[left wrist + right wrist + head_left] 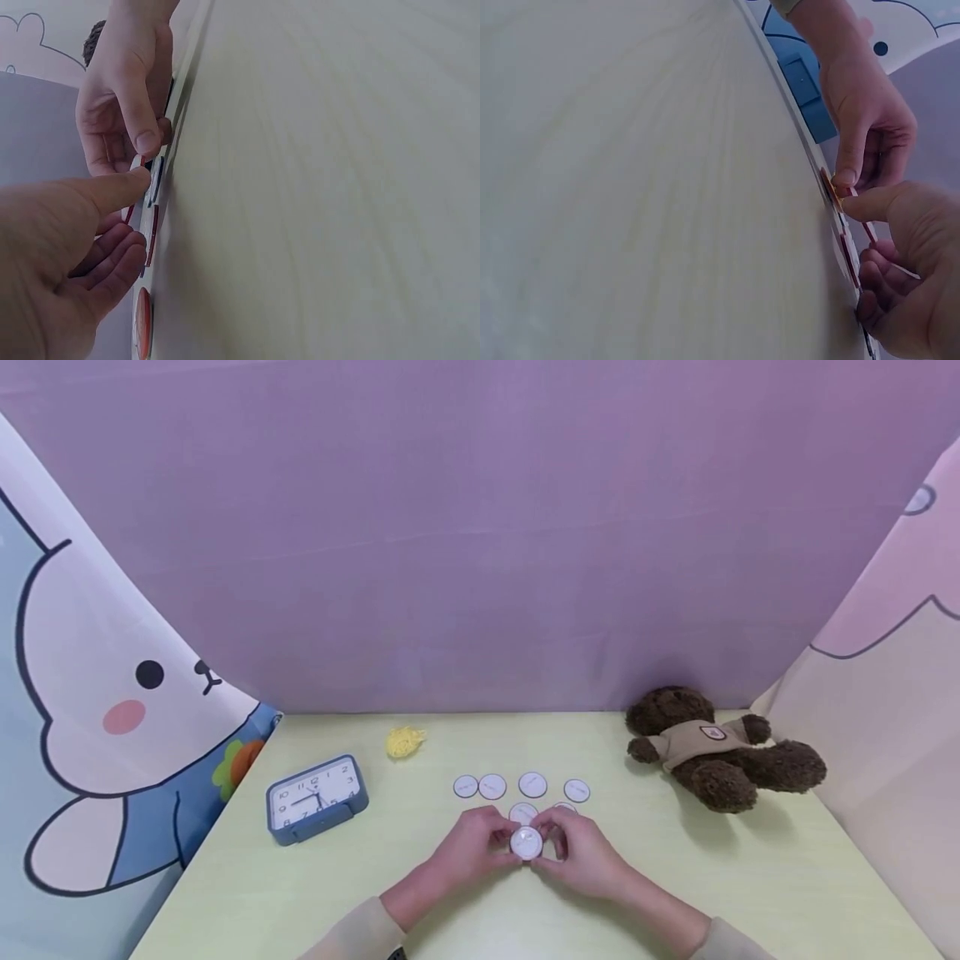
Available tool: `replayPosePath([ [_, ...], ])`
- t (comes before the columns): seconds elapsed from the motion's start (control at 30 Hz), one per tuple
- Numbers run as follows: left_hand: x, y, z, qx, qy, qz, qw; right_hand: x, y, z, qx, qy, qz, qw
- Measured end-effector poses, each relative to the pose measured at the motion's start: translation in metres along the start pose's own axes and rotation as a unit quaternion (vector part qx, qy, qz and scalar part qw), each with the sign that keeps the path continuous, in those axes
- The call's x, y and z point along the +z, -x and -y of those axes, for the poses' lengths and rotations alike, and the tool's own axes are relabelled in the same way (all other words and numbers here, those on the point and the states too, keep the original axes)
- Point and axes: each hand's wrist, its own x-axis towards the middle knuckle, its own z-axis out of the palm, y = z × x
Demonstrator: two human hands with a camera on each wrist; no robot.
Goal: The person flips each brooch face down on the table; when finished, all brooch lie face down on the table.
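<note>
Both hands meet over the near middle of the table. Between them a round white disc (pixel 527 842) with a thin red edge is held up, its printed face too small to read. My left hand (pixel 474 845) pinches its left side between thumb and fingers, while my right hand (pixel 583 853) pinches the right side. Just beyond the fingers lies another white disc (pixel 523 813), and one more (pixel 565 807) is partly covered by the right hand. In the left wrist view the held disc (pixel 128 213) appears nearly edge-on at the left thumb (pixel 124 189).
Farther back lie several similar discs (pixel 532 784) in a loose row. A blue alarm clock (pixel 317 799) stands at left, with a small yellow item (pixel 405 742) behind it. A brown teddy bear (pixel 708 739) lies at right. A purple cloth (pixel 480 568) rises behind the table.
</note>
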Motion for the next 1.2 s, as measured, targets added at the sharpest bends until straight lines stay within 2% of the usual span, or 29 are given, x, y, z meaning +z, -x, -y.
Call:
replayPosePath([
  [0.13,0.001,-0.001,-0.002,0.007,-0.045,0.008,0.9989,0.002,0.000,0.002,-0.014,0.047,-0.012,0.9987],
  [0.3,0.003,-0.001,-0.004,0.012,-0.081,0.012,0.9966,0.004,-0.001,0.002,-0.023,0.086,-0.003,0.9960],
  [0.53,0.001,0.000,-0.003,0.013,-0.085,0.030,0.9959,0.003,-0.005,0.005,-0.027,0.120,0.031,0.9920],
  [0.63,-0.004,0.000,0.003,0.013,-0.065,0.035,0.9972,0.002,-0.009,0.010,-0.032,0.126,0.037,0.9908],
  [0.77,-0.016,0.004,0.015,0.007,-0.025,0.008,0.9996,0.003,-0.018,0.019,-0.040,0.115,0.024,0.9923],
  [0.97,-0.041,0.011,0.032,-0.044,-0.041,-0.046,0.9971,0.009,-0.037,0.029,-0.044,0.122,0.015,0.9915],
  [1.03,-0.047,0.014,0.036,-0.068,-0.054,-0.049,0.9950,0.012,-0.043,0.031,-0.044,0.134,0.021,0.9898],
  [1.2,-0.052,0.019,0.044,-0.089,-0.072,-0.037,0.9927,0.022,-0.057,0.038,-0.023,0.158,0.050,0.9858],
])
